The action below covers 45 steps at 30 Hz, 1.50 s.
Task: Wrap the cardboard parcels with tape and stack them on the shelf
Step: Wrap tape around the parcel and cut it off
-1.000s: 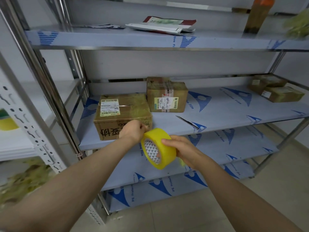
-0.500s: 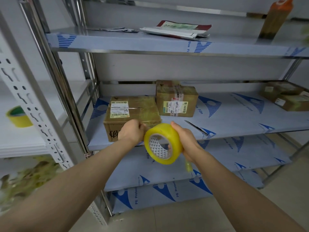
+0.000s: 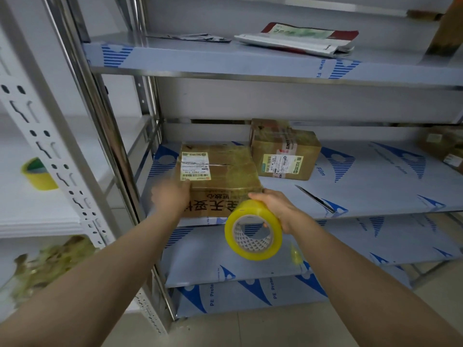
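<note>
1. Steel shelf [image 3: 375,186] carried the front parcel [image 3: 220,171] just beyond both hands; a second parcel [image 3: 285,154] stood behind.
2. Left hand [image 3: 172,194], blurred, touched its near left corner; grasp could not be judged.
3. Right hand [image 3: 280,211] curled round the yellow tape roll [image 3: 253,254], beside the parcel's near right corner.

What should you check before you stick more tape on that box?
1. Tape roll held in the right hand: ok.
2. Left hand steadying the front parcel: it is at the left front corner, but blurred; cannot tell.
3. Front parcel resting on the shelf, near its front edge: ok.
4. Loose tape end stuck to the parcel: cannot tell.
5. Thin blade lying on the shelf, away from both hands: ok.
</note>
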Available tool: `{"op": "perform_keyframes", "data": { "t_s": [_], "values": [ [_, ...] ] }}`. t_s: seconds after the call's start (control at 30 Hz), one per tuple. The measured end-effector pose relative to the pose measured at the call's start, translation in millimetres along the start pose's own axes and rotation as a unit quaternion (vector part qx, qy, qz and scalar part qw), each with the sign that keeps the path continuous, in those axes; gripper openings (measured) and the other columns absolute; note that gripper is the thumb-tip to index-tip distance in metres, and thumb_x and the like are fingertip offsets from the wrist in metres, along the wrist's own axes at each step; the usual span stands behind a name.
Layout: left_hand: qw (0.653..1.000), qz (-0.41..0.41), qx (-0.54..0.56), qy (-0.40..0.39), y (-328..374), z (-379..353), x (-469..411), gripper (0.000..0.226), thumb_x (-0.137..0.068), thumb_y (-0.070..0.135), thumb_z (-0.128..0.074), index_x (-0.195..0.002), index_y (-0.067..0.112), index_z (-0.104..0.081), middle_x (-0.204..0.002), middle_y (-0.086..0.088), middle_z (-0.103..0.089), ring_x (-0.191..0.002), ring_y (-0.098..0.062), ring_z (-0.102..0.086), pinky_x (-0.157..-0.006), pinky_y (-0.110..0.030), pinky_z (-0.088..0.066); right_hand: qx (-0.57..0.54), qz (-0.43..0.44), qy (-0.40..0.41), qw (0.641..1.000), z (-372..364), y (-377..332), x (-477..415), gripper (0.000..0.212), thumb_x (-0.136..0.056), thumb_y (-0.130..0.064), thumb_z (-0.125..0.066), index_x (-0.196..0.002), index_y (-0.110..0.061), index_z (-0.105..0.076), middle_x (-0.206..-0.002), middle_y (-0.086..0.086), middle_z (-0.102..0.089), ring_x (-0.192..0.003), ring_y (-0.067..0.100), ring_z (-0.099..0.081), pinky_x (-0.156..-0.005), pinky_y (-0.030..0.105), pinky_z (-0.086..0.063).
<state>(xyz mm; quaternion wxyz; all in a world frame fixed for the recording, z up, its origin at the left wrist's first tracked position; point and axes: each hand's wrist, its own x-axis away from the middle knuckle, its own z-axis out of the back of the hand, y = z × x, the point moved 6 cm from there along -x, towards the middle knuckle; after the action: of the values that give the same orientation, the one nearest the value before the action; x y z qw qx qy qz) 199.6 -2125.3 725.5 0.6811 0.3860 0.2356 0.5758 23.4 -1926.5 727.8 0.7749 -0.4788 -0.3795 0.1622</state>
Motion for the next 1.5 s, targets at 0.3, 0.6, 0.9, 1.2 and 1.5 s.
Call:
{"op": "perform_keyframes", "data": {
  "t_s": [0.3, 0.6, 0.9, 1.2, 1.5],
  "values": [
    [0.997, 0.027, 0.071, -0.002, -14.3, 13.6, -54.3, 0.061, -0.089, 0.018, -0.046, -0.147, 0.013, -0.025, -0.137, -0.019, -0.043, -0.119, -0.04, -0.048, -0.097, -0.045, -0.045, 0.068, 0.086, -0.081, 0.991, -48.5, 0.1, 32.5, 0.036, -0.081, -0.037, -0.072, -0.086, -0.001, -0.072, -0.082, 0.018, -0.068, -0.073, 0.024, -0.065, -0.077, 0.039, -0.056],
    [0.988, 0.007, 0.121, -0.094, 4.5, -9.8, -75.7, 0.058, -0.098, 0.025, -0.044, -0.15, 0.017, -0.019, -0.136, -0.017, -0.048, -0.117, -0.036, -0.051, -0.098, -0.049, -0.045, 0.063, 0.074, -0.09, 0.991, -48.4, -1.6, 31.7, 0.027, -0.082, -0.038, -0.072, -0.103, -0.021, -0.073, -0.103, 0.002, -0.071, -0.096, 0.02, -0.067, -0.092, 0.039, -0.053],
    [0.965, -0.197, 0.172, 0.036, 43.6, 21.1, 7.4, 0.031, -0.087, 0.031, -0.041, -0.067, 0.018, -0.06, -0.06, 0.004, -0.061, -0.064, -0.016, -0.058, -0.066, -0.032, -0.046, -0.105, 0.115, -0.01, 0.988, 23.9, 2.6, 49.9, 0.028, -0.085, -0.029, -0.065, -0.058, -0.023, -0.067, -0.054, -0.001, -0.059, -0.051, 0.015, -0.058, -0.054, 0.025, -0.047],
    [0.866, 0.074, 0.033, -0.493, 36.1, -45.0, 102.6, 0.08, -0.091, 0.065, -0.024, -0.112, -0.005, -0.057, -0.098, -0.021, -0.067, -0.077, -0.026, -0.068, -0.051, -0.024, -0.052, -0.247, 0.196, 0.034, 0.948, 38.8, -2.6, 69.4, 0.026, -0.087, -0.015, -0.059, -0.062, -0.018, -0.053, -0.053, -0.001, -0.048, -0.05, 0.013, -0.049, -0.054, 0.023, -0.044],
    [0.859, 0.122, 0.183, -0.462, 31.0, -36.8, 121.8, 0.014, -0.089, 0.02, -0.063, -0.083, 0.008, -0.062, -0.07, -0.004, -0.063, -0.058, -0.011, -0.061, -0.056, -0.022, -0.053, -0.273, 0.179, 0.029, 0.945, 37.8, 1.8, 82.0, 0.015, -0.07, -0.026, -0.067, -0.078, -0.014, -0.061, -0.084, 0.018, -0.053, -0.08, 0.032, -0.051, -0.076, 0.046, -0.044]
  ]
}}
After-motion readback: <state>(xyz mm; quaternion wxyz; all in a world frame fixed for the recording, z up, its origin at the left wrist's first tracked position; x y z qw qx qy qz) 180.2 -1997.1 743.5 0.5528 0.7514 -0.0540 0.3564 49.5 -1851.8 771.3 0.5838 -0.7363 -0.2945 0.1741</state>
